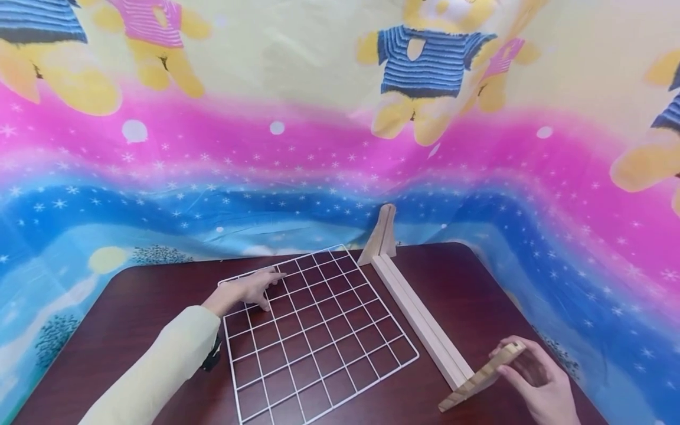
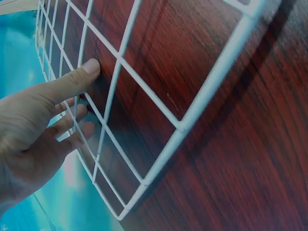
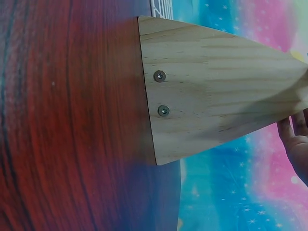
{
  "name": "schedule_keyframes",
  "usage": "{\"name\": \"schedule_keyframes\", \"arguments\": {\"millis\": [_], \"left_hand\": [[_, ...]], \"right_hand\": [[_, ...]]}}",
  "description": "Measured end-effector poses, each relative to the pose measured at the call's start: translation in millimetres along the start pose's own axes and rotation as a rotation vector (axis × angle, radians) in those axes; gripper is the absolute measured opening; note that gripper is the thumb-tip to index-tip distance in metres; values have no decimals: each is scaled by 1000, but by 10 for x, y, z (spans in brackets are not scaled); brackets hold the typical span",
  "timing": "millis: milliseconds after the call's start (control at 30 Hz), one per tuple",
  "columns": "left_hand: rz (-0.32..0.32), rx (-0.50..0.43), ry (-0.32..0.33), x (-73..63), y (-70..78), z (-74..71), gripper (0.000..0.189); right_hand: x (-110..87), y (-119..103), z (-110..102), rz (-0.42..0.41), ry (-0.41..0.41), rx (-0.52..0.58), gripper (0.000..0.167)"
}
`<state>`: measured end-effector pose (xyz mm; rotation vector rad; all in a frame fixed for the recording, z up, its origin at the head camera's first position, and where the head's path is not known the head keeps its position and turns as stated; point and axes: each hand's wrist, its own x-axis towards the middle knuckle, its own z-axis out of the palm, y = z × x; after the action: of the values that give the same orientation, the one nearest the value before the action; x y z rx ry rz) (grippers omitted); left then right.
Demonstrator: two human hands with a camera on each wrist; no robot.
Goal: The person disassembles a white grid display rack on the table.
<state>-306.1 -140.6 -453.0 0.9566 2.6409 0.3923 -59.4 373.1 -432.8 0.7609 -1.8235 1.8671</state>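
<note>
A white wire grid [image 1: 313, 330] slants over the dark table on the left. My left hand [image 1: 247, 292] holds it near its far left corner. In the left wrist view the thumb [image 2: 72, 82] lies in front of the wires and the other fingers show behind them. To the right lies a wooden stand, a long grooved beam [image 1: 419, 319] with a tapered board at each end. The narrow top of the near end board [image 1: 480, 375] is pinched by my right hand [image 1: 542, 378]. Two screw heads [image 3: 161, 94] show on that board's outer face, near its wide base.
The far end board [image 1: 381, 236] stands upright close to the table's back edge. Around the table [image 1: 170, 289] hangs a colourful sheet [image 1: 297, 153] printed with bears and snowflakes. The grid's right edge runs alongside the beam with a narrow gap.
</note>
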Motion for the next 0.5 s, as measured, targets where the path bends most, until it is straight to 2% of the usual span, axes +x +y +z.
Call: {"name": "schedule_keyframes", "arguments": {"millis": [200,433,500], "left_hand": [[-30,21,-51,46,25,-14,79],[-33,76,-60,105,31,-65,79],[-37,88,-69,120,30,-82,80]], "right_hand": [[-19,-27,35,50,40,-52,44],[-9,-76,71,130,88,-132,42],[-8,-77,80,113,87,-111,42]]}}
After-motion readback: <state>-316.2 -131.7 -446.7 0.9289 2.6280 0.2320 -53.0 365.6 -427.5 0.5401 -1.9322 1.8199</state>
